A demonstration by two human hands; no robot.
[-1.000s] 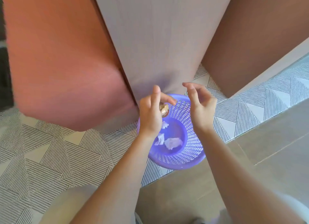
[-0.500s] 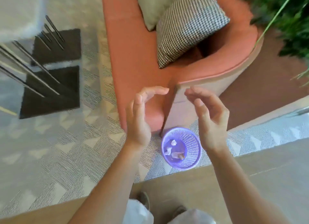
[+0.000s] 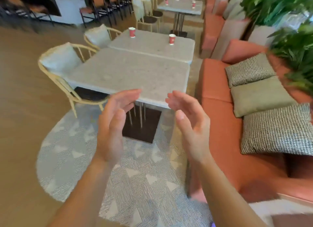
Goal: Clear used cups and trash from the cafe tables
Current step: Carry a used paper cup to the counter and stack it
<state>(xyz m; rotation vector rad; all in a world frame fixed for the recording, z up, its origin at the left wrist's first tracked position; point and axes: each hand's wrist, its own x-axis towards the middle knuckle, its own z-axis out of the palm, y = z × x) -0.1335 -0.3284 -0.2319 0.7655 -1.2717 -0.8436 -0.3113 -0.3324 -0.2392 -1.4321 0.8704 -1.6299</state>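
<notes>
The left hand [image 3: 113, 125] and right hand [image 3: 192, 125] are raised before the near surface's [image 3: 128, 74] front edge, palms facing each other, fingers loosely straight, holding nothing. Well beyond them on the far surface [image 3: 152, 46], the left red cup [image 3: 132, 32] stands at its far left corner and the right red cup [image 3: 172, 39] stands near its right edge.

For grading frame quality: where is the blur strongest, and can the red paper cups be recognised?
Head view: motion blur is strongest on the green leafy plants at right and the brown wooden floor at left; the left red paper cup and right red paper cup on the second grey stone table are recognisable, their print unreadable.
</notes>
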